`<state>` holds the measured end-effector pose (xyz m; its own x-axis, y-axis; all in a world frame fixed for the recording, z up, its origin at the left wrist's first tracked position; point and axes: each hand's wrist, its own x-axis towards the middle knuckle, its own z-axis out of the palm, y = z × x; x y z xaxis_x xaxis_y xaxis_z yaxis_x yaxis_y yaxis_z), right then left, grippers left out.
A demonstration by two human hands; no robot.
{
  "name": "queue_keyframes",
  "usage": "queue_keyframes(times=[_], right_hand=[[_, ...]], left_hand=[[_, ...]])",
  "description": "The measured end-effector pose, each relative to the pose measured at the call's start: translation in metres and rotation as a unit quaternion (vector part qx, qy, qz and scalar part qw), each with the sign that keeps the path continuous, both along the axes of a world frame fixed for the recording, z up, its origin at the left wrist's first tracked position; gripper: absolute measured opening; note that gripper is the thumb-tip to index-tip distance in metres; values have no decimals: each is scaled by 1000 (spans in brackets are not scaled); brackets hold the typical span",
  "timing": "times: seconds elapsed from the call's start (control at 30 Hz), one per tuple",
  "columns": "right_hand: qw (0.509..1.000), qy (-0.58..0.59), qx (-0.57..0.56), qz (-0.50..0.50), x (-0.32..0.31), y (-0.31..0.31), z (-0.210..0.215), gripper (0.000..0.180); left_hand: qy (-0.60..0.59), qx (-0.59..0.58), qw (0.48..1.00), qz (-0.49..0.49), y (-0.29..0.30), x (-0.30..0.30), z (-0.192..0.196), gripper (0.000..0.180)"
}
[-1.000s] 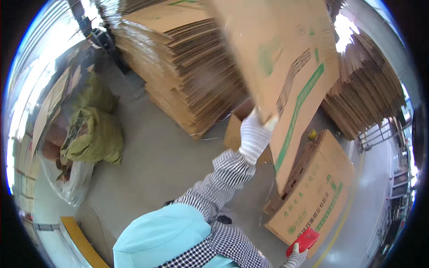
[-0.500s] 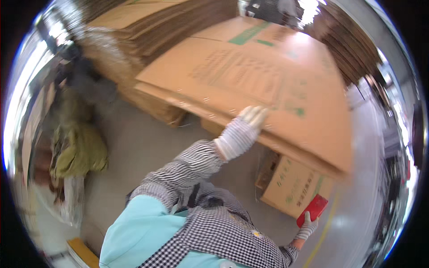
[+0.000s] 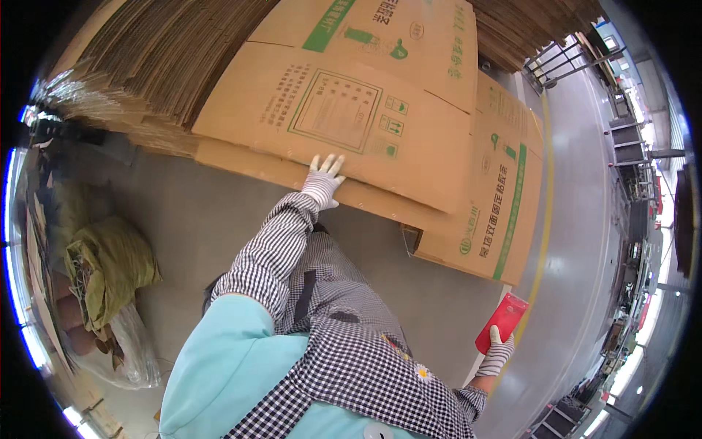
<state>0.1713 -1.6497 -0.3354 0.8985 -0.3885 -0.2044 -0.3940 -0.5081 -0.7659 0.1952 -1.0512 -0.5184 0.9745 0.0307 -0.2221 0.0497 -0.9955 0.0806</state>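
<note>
My left hand [image 3: 324,181], in a white glove, lies on the near edge of a flattened cardboard carton [image 3: 417,157], its fingers spread on top. That carton has green and dark printing and lies flat over other cardboard. At lower right, my gloved right hand [image 3: 498,354] is closed around a flat red object [image 3: 503,320] with rounded corners, whose kind I cannot make out. The red object is apart from the cardboard. A second printed carton piece [image 3: 507,194] with a green stripe shows to the right, partly covered by the top one.
Tall stacks of flattened cardboard [image 3: 157,55] stand at the far left, partly wrapped in clear film, with another stack [image 3: 537,25] at the far right. An olive sack [image 3: 110,267] sits on the floor at left. A yellow floor line [image 3: 545,241] runs along the right.
The top carton has shifted leftward in view and now lies lower over the cardboard. My left hand remains at its near edge, fingers now more spread. My right hand still holds the red object.
</note>
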Motion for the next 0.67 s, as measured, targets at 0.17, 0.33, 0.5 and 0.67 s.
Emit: queue_keyframes(times=[0.17,0.33,0.5,0.67], right_hand=[[993,23,113,24,37,82,16,43],[992,54,98,63,99,171,12,42],[985,66,74,140,145,230,2,43],[966,140,119,183,196,278,-21,50]], left_hand=[[-200,-67,977,25,-6,10,-65,57],[-68,-136,987,-59,-86,74,-88,76],[46,-312,911,-264,-159,117,-60,77],[-36,-272,954,-120,-99,42,-125,80]])
